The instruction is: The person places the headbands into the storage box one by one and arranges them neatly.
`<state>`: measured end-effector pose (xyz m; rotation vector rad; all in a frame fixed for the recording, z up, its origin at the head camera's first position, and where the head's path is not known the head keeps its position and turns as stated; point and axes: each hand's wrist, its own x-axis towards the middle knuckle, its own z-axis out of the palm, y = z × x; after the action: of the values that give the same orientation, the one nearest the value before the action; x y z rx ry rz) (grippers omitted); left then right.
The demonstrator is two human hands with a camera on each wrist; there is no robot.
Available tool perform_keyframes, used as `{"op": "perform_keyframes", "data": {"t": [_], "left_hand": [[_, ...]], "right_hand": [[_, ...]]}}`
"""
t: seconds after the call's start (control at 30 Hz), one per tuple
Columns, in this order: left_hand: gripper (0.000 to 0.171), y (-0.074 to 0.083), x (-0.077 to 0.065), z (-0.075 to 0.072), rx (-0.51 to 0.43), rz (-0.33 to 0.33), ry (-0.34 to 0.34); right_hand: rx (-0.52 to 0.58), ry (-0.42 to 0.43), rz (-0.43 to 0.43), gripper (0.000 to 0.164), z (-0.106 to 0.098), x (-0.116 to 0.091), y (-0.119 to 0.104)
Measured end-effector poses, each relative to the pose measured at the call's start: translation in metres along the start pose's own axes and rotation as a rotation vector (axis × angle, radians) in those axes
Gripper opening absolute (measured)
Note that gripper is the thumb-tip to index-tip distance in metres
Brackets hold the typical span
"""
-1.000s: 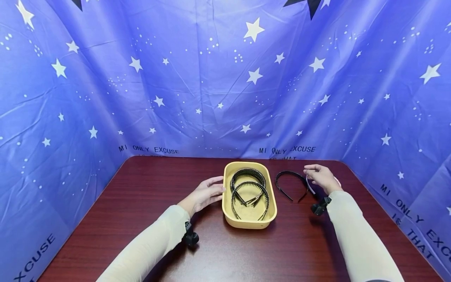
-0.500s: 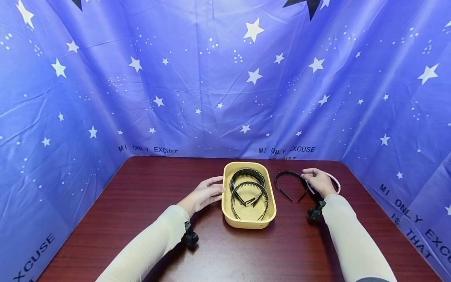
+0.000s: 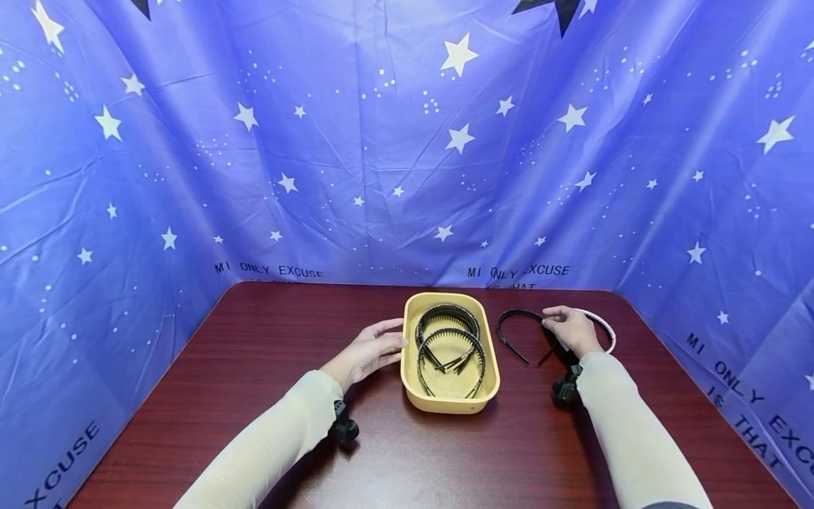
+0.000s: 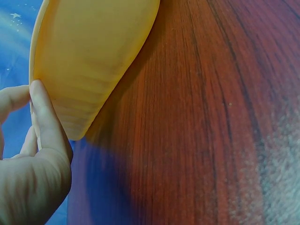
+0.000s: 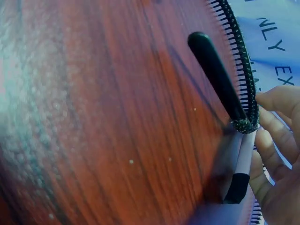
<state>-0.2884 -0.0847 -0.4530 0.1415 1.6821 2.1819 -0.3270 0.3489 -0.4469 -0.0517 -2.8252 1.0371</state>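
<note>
At the left wall of a yellow plastic bin [image 3: 413,403] my left hand [image 3: 369,350] rests with relaxed fingers, and the thumb [image 4: 42,101] touches its rim. Several black toothed headbands [image 3: 450,311] lie overlapping inside. To the bin's right, my right hand [image 3: 572,329] pinches the right side of a black headband [image 3: 520,312]. The right wrist view shows its sparkly, toothed band [image 5: 243,61] at the fingertips. A white strip with a black tip [image 5: 237,187] shows just below. Behind the hand, a pinkish-white headband [image 3: 607,329] is partly hidden.
The dark red wooden table [image 3: 254,438] carries everything. A blue star-print curtain [image 3: 356,141] hangs round its back and sides. Small black cameras are strapped at the left wrist [image 3: 345,424] and right wrist [image 3: 564,389].
My right hand has moved slightly left and down from the pinkish-white headband onto the black one beside it; more of the pinkish-white band now shows. The left hand and bin stay put.
</note>
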Motion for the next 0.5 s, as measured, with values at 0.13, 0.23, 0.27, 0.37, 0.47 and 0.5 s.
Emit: {"op": "perform_keyframes", "data": {"t": [0.13, 0.23, 0.27, 0.37, 0.47, 0.5], "left_hand": [[0.063, -0.0002, 0.0002, -0.0001, -0.004, 0.0, 0.003], [0.063, -0.0003, 0.0, 0.0, -0.006, -0.002, 0.002], [0.063, -0.0003, 0.0, 0.0, -0.006, -0.002, 0.002], [0.063, -0.0002, 0.0, 0.0, -0.004, 0.0, 0.004], [0.063, 0.0001, -0.0003, 0.0002, -0.004, -0.002, 0.005], [0.063, 0.0002, -0.0004, 0.0002, -0.004, -0.002, 0.005]], "right_hand": [[-0.053, 0.003, -0.032, 0.034, 0.0019, 0.001, -0.0015], [-0.071, 0.011, -0.045, 0.033, 0.0036, 0.0013, -0.0013], [-0.072, 0.015, -0.049, 0.033, 0.0041, 0.0015, -0.0012], [-0.066, 0.033, -0.052, 0.032, 0.006, 0.002, -0.0007], [-0.055, 0.05, -0.049, 0.03, 0.0075, 0.002, 0.0001], [-0.05, 0.055, -0.047, 0.03, 0.0078, 0.0019, 0.0002]]}}
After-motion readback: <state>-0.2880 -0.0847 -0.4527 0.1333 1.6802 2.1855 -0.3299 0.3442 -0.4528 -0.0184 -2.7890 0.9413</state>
